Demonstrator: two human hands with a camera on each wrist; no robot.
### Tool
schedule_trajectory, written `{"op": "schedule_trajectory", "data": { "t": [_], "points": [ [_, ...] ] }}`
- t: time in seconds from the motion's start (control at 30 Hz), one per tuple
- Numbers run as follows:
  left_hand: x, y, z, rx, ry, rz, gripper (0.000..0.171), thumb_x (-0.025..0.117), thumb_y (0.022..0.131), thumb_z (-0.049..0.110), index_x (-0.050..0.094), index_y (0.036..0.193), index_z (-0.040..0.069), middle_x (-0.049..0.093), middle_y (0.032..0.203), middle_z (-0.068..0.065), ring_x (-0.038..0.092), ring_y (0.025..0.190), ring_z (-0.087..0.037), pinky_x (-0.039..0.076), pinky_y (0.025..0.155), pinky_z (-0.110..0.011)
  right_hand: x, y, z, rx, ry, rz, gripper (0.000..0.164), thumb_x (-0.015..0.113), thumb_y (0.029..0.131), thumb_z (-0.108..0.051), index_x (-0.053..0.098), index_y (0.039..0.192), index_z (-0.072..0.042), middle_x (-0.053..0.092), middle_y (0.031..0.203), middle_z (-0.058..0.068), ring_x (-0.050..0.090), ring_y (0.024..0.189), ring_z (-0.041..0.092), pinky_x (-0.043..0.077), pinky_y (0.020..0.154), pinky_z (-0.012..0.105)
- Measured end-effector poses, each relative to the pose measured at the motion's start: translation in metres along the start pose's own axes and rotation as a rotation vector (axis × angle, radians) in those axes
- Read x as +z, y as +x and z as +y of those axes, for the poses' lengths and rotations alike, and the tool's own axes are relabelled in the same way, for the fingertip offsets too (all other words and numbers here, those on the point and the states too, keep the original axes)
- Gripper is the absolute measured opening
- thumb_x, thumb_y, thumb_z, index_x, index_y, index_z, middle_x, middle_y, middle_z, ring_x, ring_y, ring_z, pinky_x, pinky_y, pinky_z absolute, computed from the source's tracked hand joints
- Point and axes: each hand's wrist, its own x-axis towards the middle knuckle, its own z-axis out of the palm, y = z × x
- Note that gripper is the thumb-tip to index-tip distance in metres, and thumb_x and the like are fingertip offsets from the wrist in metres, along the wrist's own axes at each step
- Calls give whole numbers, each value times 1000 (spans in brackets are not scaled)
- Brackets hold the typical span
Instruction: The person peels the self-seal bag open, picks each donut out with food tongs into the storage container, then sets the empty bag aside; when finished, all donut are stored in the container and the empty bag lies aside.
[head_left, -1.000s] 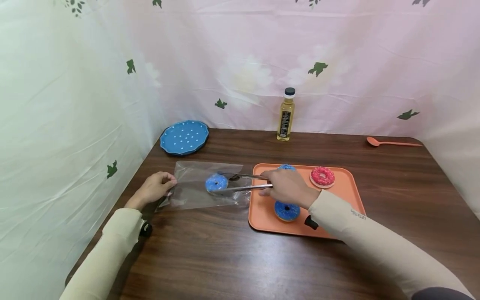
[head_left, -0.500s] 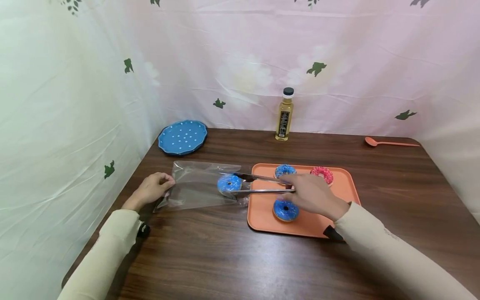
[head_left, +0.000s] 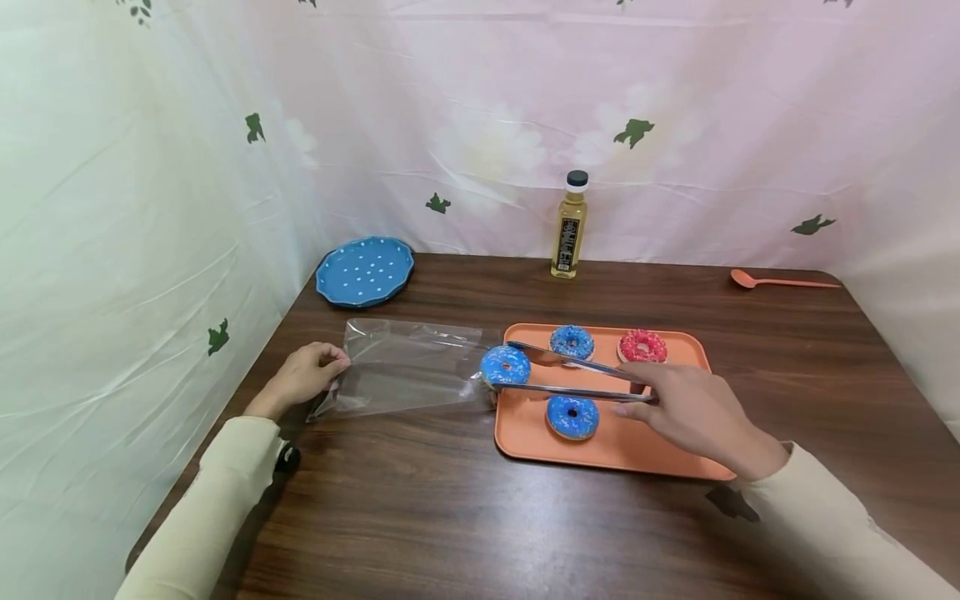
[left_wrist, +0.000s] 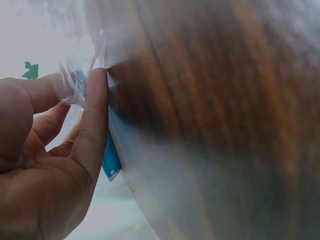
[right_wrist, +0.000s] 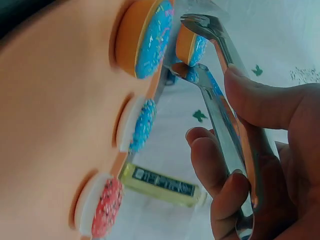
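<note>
My left hand (head_left: 303,379) pinches the left end of a clear plastic bag (head_left: 405,371) lying on the table; the left wrist view shows bag film between thumb and fingertip. My right hand (head_left: 690,412) grips metal tongs (head_left: 577,393), whose tips clasp a blue-iced donut (head_left: 505,365). That donut hangs at the tray's left edge, beside the bag's right end. On the orange tray (head_left: 622,462) lie another blue donut (head_left: 572,417) in front, a blue sprinkled donut (head_left: 572,343) behind, and a red sprinkled donut (head_left: 641,346) near my right hand.
A blue dotted plate (head_left: 365,272) sits at the back left. An oil bottle (head_left: 569,229) stands upright behind the tray. An orange spoon (head_left: 780,281) lies at the back right. Fabric curtains (head_left: 495,125) border the table.
My right hand has drawn the tongs and the blue donut rightward, out from within the bag's area to the tray's left edge. My left hand has stayed at the bag's left end.
</note>
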Motion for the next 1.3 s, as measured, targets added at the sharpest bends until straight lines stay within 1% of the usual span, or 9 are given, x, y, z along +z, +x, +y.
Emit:
{"op": "schedule_trajectory", "data": {
  "t": [0.13,0.27,0.4,0.53,0.63,0.83,1.1,1.2,1.3],
  "points": [
    [0,-1,1,-2,1,-1,24,57,105,22,64,113,1,59,110,-17,66,74,-17,51,68,-34,-4,-12,7,23,-17,17,49,81,85,-38,69,127,-15,62,83,-9,49,61,9,39,52,31],
    [0,-1,0,3,4,4,24,57,105,22,64,113,0,60,110,-17,66,74,-16,51,69,-35,-6,-24,15,66,-52,17,52,81,85,-40,67,130,-16,64,86,-9,50,63,9,39,54,31],
    [1,-1,-1,-1,7,6,25,57,105,22,65,113,1,60,108,-16,65,74,-16,50,69,-35,-8,-36,22,125,-57,-4,56,79,85,-46,66,130,-15,65,87,-8,50,65,10,38,54,32],
    [2,-2,-2,-3,9,5,24,57,105,22,65,113,1,61,105,-15,64,74,-17,50,70,-35,-12,-49,30,151,-54,4,57,79,84,-48,67,129,-17,63,84,-11,48,63,11,35,53,32],
    [2,-1,-3,1,8,4,24,58,105,22,65,112,1,61,102,-13,64,73,-17,49,69,-35,-15,-59,36,168,-56,12,58,78,84,-51,66,129,-17,63,84,-12,50,65,10,36,54,32],
    [-1,3,0,5,3,-9,23,58,105,21,65,110,1,64,87,-9,62,70,-18,48,65,-34,-19,-75,47,199,-54,31,63,75,83,-59,66,130,-18,68,88,-14,58,72,11,40,57,35],
    [-1,3,2,11,25,0,23,58,105,23,65,109,1,63,81,-7,60,70,-19,46,67,-35,-27,-87,56,249,-65,12,67,71,84,-63,64,133,-18,72,91,-13,66,84,25,44,58,47],
    [-1,3,0,5,32,-4,23,57,105,23,65,110,2,62,78,-6,59,70,-19,45,68,-35,-29,-90,60,256,-79,9,69,72,84,-64,63,134,-18,72,90,-13,67,85,27,44,56,46],
    [0,3,-1,0,40,-7,24,57,105,23,65,111,2,62,77,-5,59,70,-19,45,68,-36,-30,-92,66,266,-92,-11,73,71,83,-65,62,135,-14,73,92,-5,66,83,29,44,55,49]
  ]
}}
